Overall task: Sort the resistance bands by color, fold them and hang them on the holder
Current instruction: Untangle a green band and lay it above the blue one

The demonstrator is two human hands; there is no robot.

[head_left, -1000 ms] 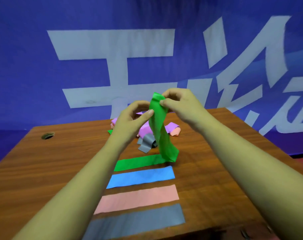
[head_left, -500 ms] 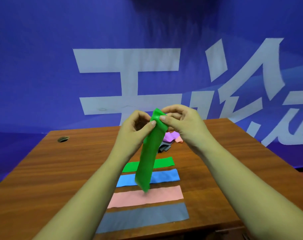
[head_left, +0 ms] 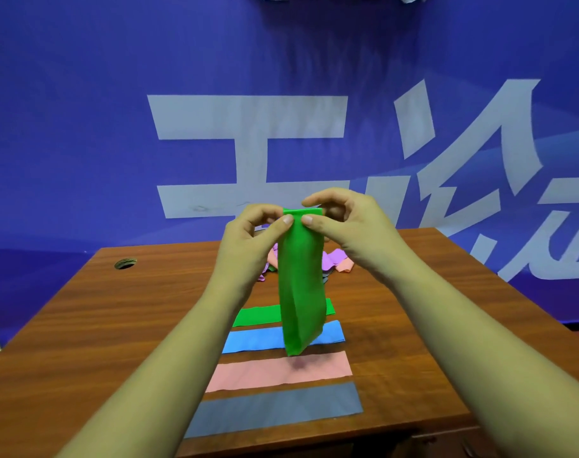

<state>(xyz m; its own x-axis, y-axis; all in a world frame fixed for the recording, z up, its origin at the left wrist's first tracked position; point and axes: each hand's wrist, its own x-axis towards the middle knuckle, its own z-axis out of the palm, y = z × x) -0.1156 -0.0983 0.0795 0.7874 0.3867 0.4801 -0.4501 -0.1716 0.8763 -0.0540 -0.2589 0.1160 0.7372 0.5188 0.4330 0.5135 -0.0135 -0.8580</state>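
A green resistance band (head_left: 301, 285) hangs folded in front of me above the wooden table (head_left: 116, 312). My left hand (head_left: 251, 239) pinches its top left corner and my right hand (head_left: 347, 223) pinches its top right corner, thumbs facing me. Below it, flat bands lie in a row on the table: green (head_left: 255, 317), blue (head_left: 258, 340), pink (head_left: 281, 371) and grey (head_left: 275, 408). A loose pile of purple, pink and grey bands (head_left: 336, 264) lies behind, partly hidden by the held band. No holder is visible.
A blue banner with large white characters (head_left: 248, 117) stands right behind the table. A round cable hole (head_left: 125, 263) sits at the table's far left. The table's near edge runs just below the grey band.
The green band's lower end has lifted off the table. It now hangs flat and wider between both hands, its top edge squared up. The view has tilted up.
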